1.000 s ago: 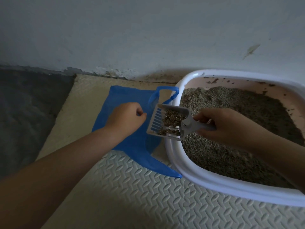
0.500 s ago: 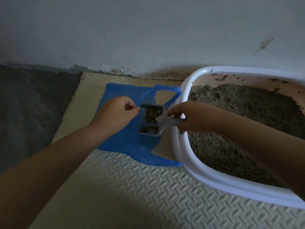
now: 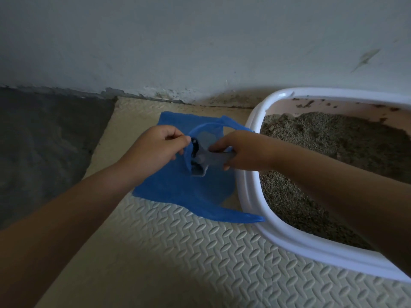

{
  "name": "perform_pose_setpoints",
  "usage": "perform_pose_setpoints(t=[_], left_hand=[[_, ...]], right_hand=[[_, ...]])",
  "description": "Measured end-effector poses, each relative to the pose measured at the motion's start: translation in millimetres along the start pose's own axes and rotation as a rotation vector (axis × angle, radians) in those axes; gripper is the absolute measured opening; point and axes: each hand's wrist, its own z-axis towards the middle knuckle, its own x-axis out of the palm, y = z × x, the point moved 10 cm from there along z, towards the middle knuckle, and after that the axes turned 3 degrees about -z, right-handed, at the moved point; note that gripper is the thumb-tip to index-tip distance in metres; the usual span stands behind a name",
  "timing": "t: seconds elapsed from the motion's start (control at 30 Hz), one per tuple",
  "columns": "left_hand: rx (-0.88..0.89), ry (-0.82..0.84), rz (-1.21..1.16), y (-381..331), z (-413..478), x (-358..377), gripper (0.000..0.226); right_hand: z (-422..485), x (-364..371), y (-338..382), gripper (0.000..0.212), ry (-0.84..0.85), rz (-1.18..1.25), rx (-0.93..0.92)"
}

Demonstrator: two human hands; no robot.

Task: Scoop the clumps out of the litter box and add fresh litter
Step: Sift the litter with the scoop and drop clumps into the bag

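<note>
At mat centre-left: left hand pinches edge of blue bag, mouth held open. Scoop head inside mouth, long axis left-right, handle toward right hand, which grips it. Litter box right, against bag. Judged next: tilt scoop to dump.

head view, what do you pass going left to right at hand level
dark floor, left hand, scoop, right hand, litter box; the blue bag spans under both hands, so left out
</note>
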Motion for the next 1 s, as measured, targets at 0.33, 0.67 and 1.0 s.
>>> perform_pose_setpoints(t=[0.33, 0.67, 1.0], left_hand=[[-0.013, 0.025, -0.003, 6.3, -2.4, 6.0, 0.021], [-0.016, 0.014, 0.024, 12.5, -1.4, 4.1, 0.022], [0.001, 0.005, 0.038, 6.6, -1.3, 5.2, 0.022]], right_hand=[[-0.1, 13.7, -14.6, 0.033, -0.12, 0.124, 0.049], [-3.4, 9.0, -8.9, 0.03, -0.272, 0.164, -0.059], [-16.6, 8.5, -13.6, 0.035, -0.279, 0.11, -0.103]])
